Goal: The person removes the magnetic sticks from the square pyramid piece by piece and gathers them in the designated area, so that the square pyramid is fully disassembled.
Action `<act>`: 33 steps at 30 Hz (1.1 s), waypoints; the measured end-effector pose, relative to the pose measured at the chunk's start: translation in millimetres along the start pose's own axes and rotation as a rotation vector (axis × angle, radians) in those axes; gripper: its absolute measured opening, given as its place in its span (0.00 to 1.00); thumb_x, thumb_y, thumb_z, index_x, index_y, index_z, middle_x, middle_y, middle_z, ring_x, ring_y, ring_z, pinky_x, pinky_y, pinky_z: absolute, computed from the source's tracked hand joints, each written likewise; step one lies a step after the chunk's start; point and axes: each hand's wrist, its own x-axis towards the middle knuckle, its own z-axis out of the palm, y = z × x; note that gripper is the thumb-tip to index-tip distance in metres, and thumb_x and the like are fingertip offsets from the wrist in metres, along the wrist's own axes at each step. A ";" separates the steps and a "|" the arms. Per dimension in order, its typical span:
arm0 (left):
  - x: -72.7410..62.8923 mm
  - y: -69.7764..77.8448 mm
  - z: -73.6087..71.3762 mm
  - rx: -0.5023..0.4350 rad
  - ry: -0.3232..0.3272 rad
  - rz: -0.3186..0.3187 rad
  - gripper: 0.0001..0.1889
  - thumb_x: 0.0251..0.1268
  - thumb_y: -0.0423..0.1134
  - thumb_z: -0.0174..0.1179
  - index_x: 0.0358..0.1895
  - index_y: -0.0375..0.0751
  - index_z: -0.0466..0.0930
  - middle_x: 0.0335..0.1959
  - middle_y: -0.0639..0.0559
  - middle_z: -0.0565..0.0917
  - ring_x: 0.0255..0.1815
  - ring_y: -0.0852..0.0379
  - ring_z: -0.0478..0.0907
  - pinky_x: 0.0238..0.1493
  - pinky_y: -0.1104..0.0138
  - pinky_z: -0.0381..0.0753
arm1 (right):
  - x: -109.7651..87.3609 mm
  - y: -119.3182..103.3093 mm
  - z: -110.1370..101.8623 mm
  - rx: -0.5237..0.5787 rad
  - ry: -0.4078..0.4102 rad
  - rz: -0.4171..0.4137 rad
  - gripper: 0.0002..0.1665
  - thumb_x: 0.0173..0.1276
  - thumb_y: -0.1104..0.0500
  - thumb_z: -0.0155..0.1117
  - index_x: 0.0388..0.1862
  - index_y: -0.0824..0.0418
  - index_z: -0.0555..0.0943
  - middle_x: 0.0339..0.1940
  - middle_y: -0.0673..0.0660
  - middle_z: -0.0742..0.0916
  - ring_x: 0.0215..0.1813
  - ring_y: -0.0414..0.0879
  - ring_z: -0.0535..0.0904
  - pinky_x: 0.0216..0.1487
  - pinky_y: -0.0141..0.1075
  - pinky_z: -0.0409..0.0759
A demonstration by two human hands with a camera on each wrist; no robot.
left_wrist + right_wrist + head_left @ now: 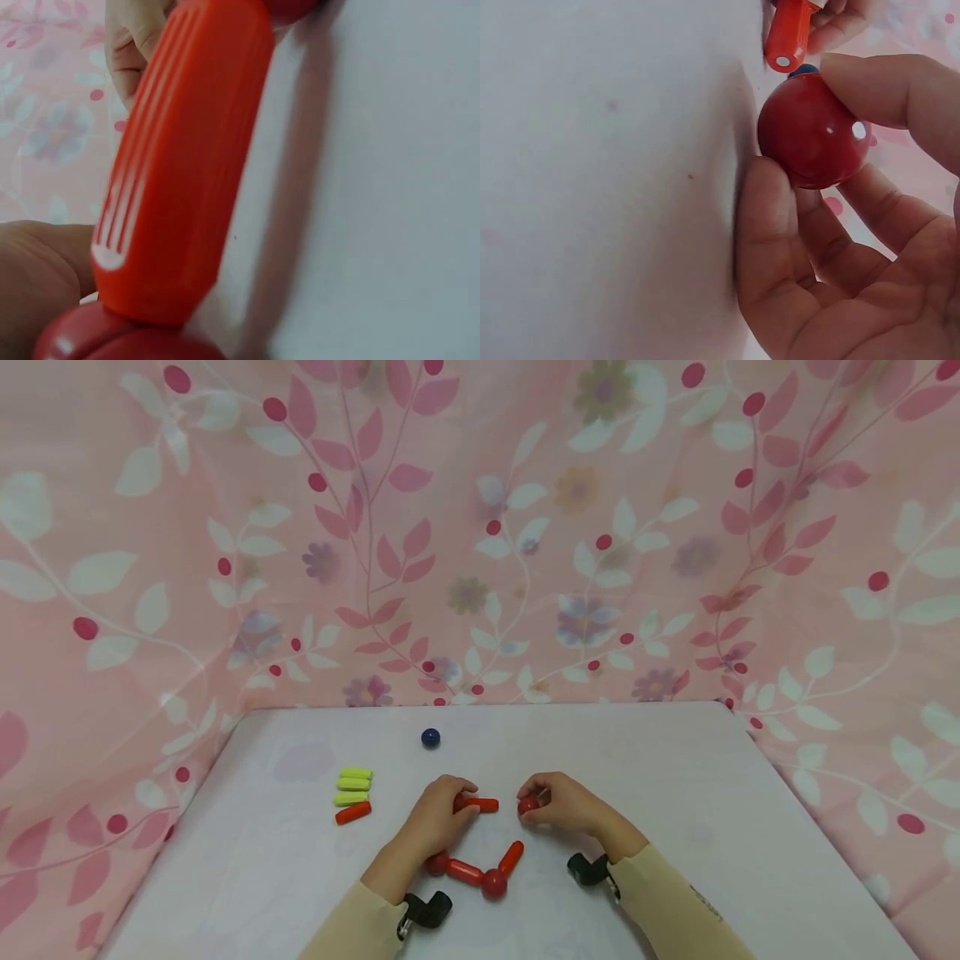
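My left hand (433,820) grips a red ball (459,802) with thumb and fingers. A red rod (486,805) points from that ball toward the right hand, its end showing a pale round tip in the right wrist view. My right hand (566,803) pinches a glossy red ball (814,131) between thumb and fingertips, a small gap from the rod's end. Below the left hand, a red ball (437,863), a lying rod (465,872), another ball (494,883) and a slanting rod (512,857) form a joined chain. Another red rod (184,165) runs between two balls in the left wrist view.
A dark blue ball (431,738) lies at the back of the white table (637,743). To the left, several yellow-green sticks (352,784) lie in a column, with a loose red rod (353,812) below them. A pink floral cloth (480,568) hangs behind the table.
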 end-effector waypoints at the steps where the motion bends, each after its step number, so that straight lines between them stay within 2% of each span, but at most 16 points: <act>1: -1.9 -0.4 0.2 0.008 0.016 -0.015 0.17 0.67 0.42 0.67 0.57 0.45 0.81 0.55 0.48 0.79 0.55 0.50 0.74 0.60 0.52 0.76 | 0.8 -0.4 -0.6 -0.009 -0.002 0.002 0.16 0.61 0.57 0.77 0.47 0.54 0.83 0.40 0.49 0.82 0.45 0.48 0.76 0.46 0.39 0.79; 4: -6.9 -0.7 -1.1 0.035 0.062 -0.072 0.19 0.66 0.43 0.67 0.59 0.44 0.79 0.55 0.46 0.78 0.55 0.49 0.74 0.59 0.52 0.77 | 4.1 -3.0 -3.6 -0.027 0.004 0.010 0.16 0.61 0.57 0.76 0.46 0.53 0.83 0.40 0.49 0.82 0.46 0.47 0.76 0.46 0.39 0.80; 6: -9.0 -1.0 -3.0 0.039 0.086 -0.104 0.21 0.65 0.44 0.67 0.59 0.43 0.79 0.52 0.45 0.78 0.51 0.50 0.75 0.56 0.53 0.79 | 7.7 -4.9 -6.8 -0.030 0.012 0.010 0.16 0.61 0.57 0.77 0.46 0.53 0.83 0.40 0.49 0.82 0.46 0.47 0.77 0.46 0.39 0.80; 10: -11.4 -0.9 -6.1 0.019 0.101 -0.138 0.21 0.64 0.44 0.68 0.58 0.41 0.79 0.46 0.47 0.79 0.44 0.53 0.75 0.51 0.55 0.81 | 17.4 -12.8 -14.1 -0.036 0.028 -0.013 0.16 0.61 0.57 0.76 0.47 0.54 0.83 0.41 0.49 0.83 0.46 0.47 0.77 0.46 0.39 0.80; 20: -9.7 -1.4 0.7 -0.030 0.071 -0.089 0.19 0.64 0.44 0.69 0.55 0.41 0.80 0.46 0.48 0.78 0.43 0.53 0.75 0.51 0.56 0.80 | 62.5 -28.5 -20.0 -0.068 0.142 -0.023 0.16 0.62 0.59 0.75 0.49 0.56 0.84 0.45 0.52 0.83 0.47 0.47 0.79 0.48 0.39 0.81; 25: -6.6 -3.3 4.4 -0.097 0.041 -0.100 0.20 0.65 0.46 0.69 0.56 0.44 0.80 0.44 0.50 0.78 0.44 0.53 0.74 0.49 0.57 0.79 | 90.7 -30.2 -16.4 -0.084 0.187 -0.054 0.16 0.63 0.60 0.75 0.49 0.59 0.84 0.44 0.53 0.85 0.47 0.48 0.80 0.51 0.40 0.79; 29: -4.3 -5.8 5.5 -0.160 0.027 -0.098 0.19 0.64 0.46 0.69 0.55 0.45 0.80 0.41 0.51 0.78 0.42 0.53 0.73 0.45 0.58 0.76 | 108.9 -28.3 -15.0 -0.058 0.236 -0.049 0.18 0.63 0.63 0.73 0.52 0.63 0.83 0.46 0.56 0.85 0.48 0.50 0.82 0.51 0.42 0.80; 33: -3.1 -7.7 5.5 -0.200 0.008 -0.088 0.19 0.63 0.47 0.70 0.55 0.45 0.80 0.41 0.52 0.78 0.42 0.53 0.73 0.45 0.58 0.74 | 121.7 -26.6 -15.0 -0.016 0.281 -0.011 0.19 0.64 0.63 0.72 0.54 0.63 0.82 0.49 0.58 0.85 0.50 0.52 0.82 0.48 0.42 0.81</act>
